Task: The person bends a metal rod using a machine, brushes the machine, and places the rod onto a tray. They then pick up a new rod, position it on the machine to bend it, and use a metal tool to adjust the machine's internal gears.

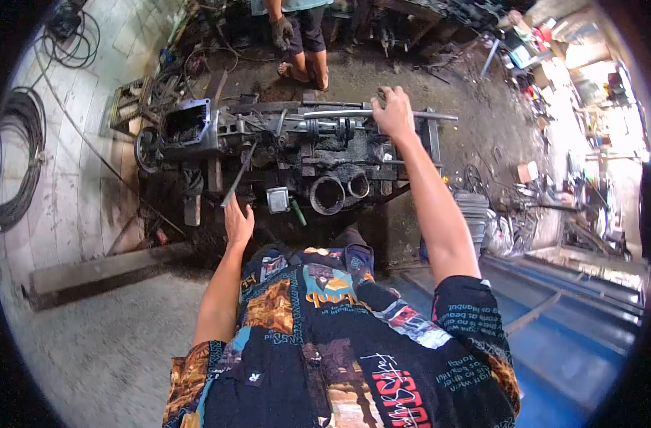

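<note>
A greasy machine assembly (268, 128) lies across the floor in front of me, with a boxy open housing (190, 123) at its left end. At its lower left, my left hand (238, 225) is at the end of a long metal lever (241, 175), its fingers against the bar and the thumb held apart. My right hand (393, 114) rests over a long metal rod (436, 116) along the machine's far side, fingers curled; the hand covers part of the rod. Between my hands are dark rings on a shaft (329, 128) and two round cylinder openings (327, 195).
Another person (300, 43) stands beyond the machine, one gloved hand lowered. Coiled black cable (19, 160) hangs on the left wall. A wooden crate (129, 103) is beside the housing, a beam (104, 271) lies lower left, and a blue metal surface (554, 328) spreads at lower right.
</note>
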A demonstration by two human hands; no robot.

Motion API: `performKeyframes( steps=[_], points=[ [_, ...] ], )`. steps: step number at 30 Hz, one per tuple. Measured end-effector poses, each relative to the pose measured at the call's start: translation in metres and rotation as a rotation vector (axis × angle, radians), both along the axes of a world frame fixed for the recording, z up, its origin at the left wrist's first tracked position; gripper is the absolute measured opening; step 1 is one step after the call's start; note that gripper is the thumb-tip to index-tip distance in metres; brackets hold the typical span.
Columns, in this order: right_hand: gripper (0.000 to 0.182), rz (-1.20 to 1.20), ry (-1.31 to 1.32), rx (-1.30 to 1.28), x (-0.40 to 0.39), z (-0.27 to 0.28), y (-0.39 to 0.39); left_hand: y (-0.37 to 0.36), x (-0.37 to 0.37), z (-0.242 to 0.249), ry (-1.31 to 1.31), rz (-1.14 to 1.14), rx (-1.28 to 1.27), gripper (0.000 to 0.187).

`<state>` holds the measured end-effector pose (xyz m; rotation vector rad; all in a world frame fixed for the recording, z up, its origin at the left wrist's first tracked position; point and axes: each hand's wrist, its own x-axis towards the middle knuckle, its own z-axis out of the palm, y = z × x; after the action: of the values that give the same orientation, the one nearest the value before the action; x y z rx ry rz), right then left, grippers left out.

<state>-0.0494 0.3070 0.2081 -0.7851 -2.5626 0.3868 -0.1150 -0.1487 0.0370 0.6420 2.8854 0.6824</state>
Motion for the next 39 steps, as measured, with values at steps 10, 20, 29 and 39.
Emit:
performKeyframes(
  steps=[10,20,29,39],
  points=[
    [0.048,0.260,-0.250,0.014,0.023,-0.067,0.085,0.083,0.114,-0.098,-0.363,0.489,0.266,0.044],
    [0.057,0.484,-0.359,0.012,0.011,-0.069,0.109,0.129,0.134,-0.126,-1.140,0.965,0.693,0.047],
    [0.058,0.435,-0.260,-0.038,0.016,-0.064,0.106,0.153,0.073,-0.071,-1.069,0.959,0.506,0.041],
    [0.060,0.342,-0.266,-0.096,0.018,-0.063,0.104,0.157,0.080,-0.065,-0.975,0.935,0.379,0.040]
  ],
)
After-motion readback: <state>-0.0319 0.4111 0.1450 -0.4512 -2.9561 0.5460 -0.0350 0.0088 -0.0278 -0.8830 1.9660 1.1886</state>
